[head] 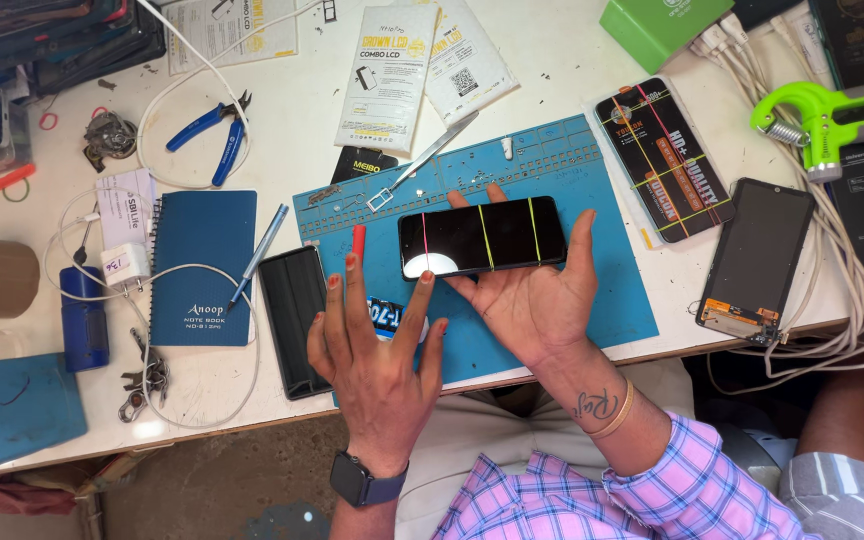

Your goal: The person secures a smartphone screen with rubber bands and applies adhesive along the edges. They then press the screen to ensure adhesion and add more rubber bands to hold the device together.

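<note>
Phone sits flat across the right hand, palm up, fingers spread under it and the thumb hooked on its right end, held just above the blue mat. Grip there is a loose open cradle, not a squeeze. Left hand is open too, holding nothing, one fingertip resting near the bottom-left corner of the glass. I'd guess it's light, stiff, slick and easy to crack, so edges and corners are the safe spots, not the face. Screen is glossy black with thin coloured lines and a white blotch.

Further out on the bench: a dark glass panel left of the mat, a spiral notebook, metal tweezers, blue-handled pliers, and another bare screen off right.
</note>
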